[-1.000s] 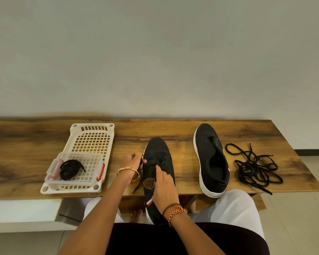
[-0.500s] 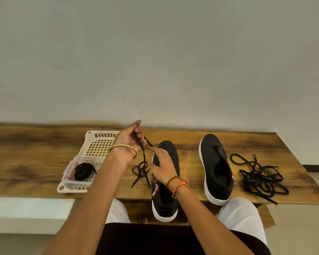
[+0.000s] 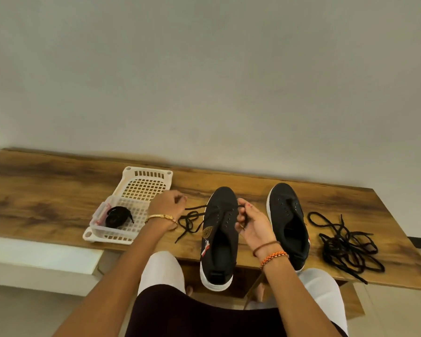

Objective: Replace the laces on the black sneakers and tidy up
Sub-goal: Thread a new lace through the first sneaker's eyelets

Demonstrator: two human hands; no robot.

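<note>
Two black sneakers with white soles lie on the wooden table. The left sneaker (image 3: 220, 237) hangs over the front edge, with a black lace (image 3: 192, 216) threaded across its front eyelets. My left hand (image 3: 167, 206) pinches one end of that lace to the left of the shoe. My right hand (image 3: 249, 221) pinches the other end just right of the eyelets. The right sneaker (image 3: 288, 222) has no lace. A loose pile of black laces (image 3: 343, 244) lies to its right.
A white plastic basket (image 3: 146, 177) stands at the left with a small clear box (image 3: 100, 212) in it that holds a coiled black lace (image 3: 116, 216). A plain wall rises behind the table (image 3: 46, 190). My knees are under the table's front edge.
The left hand has come down from above the basket to table height, and the right hand has moved to the shoe's right side, so the lace now runs across the front eyelets.
</note>
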